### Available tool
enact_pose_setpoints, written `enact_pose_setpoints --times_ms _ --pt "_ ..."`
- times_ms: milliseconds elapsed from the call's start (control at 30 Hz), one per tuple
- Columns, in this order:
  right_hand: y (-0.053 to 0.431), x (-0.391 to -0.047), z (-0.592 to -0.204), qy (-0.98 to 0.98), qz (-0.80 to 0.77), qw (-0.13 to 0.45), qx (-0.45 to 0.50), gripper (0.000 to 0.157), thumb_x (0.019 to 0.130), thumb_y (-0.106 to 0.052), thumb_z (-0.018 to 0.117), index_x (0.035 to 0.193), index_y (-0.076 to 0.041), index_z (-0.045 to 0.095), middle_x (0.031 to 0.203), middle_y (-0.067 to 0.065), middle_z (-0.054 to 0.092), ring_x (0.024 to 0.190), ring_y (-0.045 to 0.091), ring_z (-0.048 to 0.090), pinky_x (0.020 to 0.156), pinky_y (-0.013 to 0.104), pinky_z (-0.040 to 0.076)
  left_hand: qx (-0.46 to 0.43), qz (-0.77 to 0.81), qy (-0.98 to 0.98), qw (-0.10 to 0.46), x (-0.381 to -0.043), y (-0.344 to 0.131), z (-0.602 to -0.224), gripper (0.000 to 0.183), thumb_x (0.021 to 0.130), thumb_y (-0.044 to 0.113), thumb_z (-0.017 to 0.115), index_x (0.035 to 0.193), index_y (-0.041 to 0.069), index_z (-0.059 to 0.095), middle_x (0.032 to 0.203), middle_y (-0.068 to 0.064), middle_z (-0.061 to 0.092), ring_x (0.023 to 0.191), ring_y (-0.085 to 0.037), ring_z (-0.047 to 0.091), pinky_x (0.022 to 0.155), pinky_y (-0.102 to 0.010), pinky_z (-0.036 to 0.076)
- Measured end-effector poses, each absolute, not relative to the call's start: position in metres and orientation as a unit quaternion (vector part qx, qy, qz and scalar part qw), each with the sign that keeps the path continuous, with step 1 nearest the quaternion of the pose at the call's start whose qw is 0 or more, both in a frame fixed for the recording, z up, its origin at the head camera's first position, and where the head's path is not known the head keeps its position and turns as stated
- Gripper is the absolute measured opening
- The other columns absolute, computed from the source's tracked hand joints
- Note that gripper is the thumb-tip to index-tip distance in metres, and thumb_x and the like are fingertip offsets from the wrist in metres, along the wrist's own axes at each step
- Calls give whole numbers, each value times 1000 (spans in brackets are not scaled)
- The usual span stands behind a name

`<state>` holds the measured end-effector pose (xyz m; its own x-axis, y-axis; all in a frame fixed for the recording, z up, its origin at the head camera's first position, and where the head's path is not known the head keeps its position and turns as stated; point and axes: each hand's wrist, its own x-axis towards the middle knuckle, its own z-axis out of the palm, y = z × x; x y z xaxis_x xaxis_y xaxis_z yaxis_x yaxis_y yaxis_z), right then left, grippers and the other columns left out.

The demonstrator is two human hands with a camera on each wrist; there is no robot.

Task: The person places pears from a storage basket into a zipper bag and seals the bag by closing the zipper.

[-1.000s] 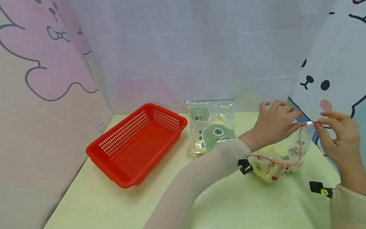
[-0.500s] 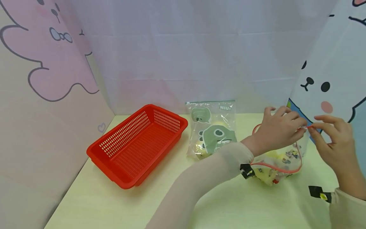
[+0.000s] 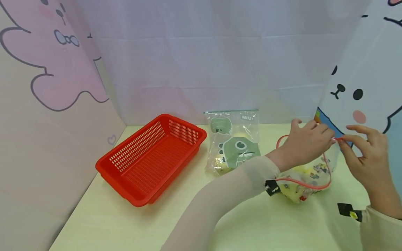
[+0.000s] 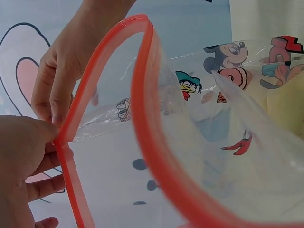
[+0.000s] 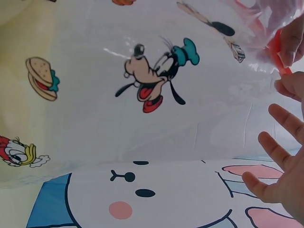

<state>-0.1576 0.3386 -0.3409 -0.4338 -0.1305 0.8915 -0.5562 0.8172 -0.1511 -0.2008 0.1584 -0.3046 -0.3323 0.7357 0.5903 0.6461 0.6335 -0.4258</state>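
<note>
A clear zip bag (image 3: 314,174) with cartoon prints and a red zip edge stands at the right of the table, with yellow contents inside. My left hand (image 3: 304,142) pinches one end of the red zip edge (image 4: 145,118). Right beside it, thumb and forefinger of my right hand (image 3: 367,153) pinch the same corner, the other fingers spread. In the left wrist view the bag's mouth gapes wide between its two red edges. Printed film of the bag (image 5: 156,128) fills most of the right wrist view. My left forearm and hand hide part of the bag from the head camera.
To the left sits a red plastic basket (image 3: 154,167) with slotted sides. Between basket and hands, a clear zip bag with a green dinosaur print (image 3: 235,139) leans near the back curtain (image 3: 204,62), yellow contents inside. Printed cloth walls (image 3: 355,80) border the table.
My left hand has moved slightly right, closer to my right hand, along the zip edge. The stretch of zip between the fingertips has shortened. The basket and dinosaur bag stay put.
</note>
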Motion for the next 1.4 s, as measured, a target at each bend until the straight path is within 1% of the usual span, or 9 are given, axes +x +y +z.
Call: enact_pose_setpoints --times_ms 100,233,533,700,867,933,1100,1167,1400 --pt "338 -159 -343 -806 225 508 206 69 102 -51 47 83 14 62 112 39 56 111 39 49 102 35 22 -424 55 -810 400 -201 160 -305 36 107 43 33 112 33 68 103 19 64 103 -5 57 91 -40 43" --pt "335 -158 -345 -794 239 523 197 68 101 -49 49 81 15 59 117 38 54 129 27 40 104 39 21 -426 63 -813 393 -202 162 -304 38 108 41 31 112 32 67 102 18 63 105 -6 56 92 -42 43" --pt "329 -162 -341 -776 266 549 161 63 100 -45 51 80 15 56 117 36 52 129 20 35 105 44 26 -421 78 -801 417 -204 162 -303 40 107 37 29 109 32 68 99 18 64 103 -7 57 90 -44 44" --pt "338 -162 -342 -798 250 530 141 62 101 -43 47 86 17 56 116 40 48 131 28 35 107 54 24 -426 111 -830 343 -201 159 -301 36 107 40 31 117 34 65 107 19 62 109 -6 55 99 -48 39" --pt "340 -164 -341 -801 238 535 121 53 99 -34 47 89 17 55 114 39 48 126 34 42 101 40 24 -431 119 -846 290 -200 154 -298 36 107 42 33 127 34 61 116 19 61 115 -6 53 104 -50 35" --pt "343 -164 -342 -809 234 529 103 50 98 -31 47 92 18 56 115 38 49 126 24 42 98 32 24 -433 121 -846 286 -201 152 -299 37 107 42 33 130 33 60 118 19 60 115 -7 52 104 -50 34" --pt "353 -166 -347 -827 233 508 56 46 98 -25 47 101 21 57 118 36 49 122 28 46 97 22 26 -432 131 -841 299 -203 145 -303 35 107 40 33 126 32 62 111 19 59 109 -6 53 103 -50 35" --pt "355 -167 -348 -829 237 505 40 46 98 -24 46 103 21 57 118 36 49 120 43 46 100 27 28 -430 135 -842 296 -203 142 -304 35 107 40 33 124 33 63 108 19 59 108 -6 53 103 -50 35" --pt "358 -167 -347 -840 244 485 -17 46 102 -26 43 108 18 57 120 32 49 129 40 39 110 44 25 -421 132 -849 291 -207 131 -312 33 107 40 34 120 33 64 106 18 59 108 -8 54 103 -51 35"
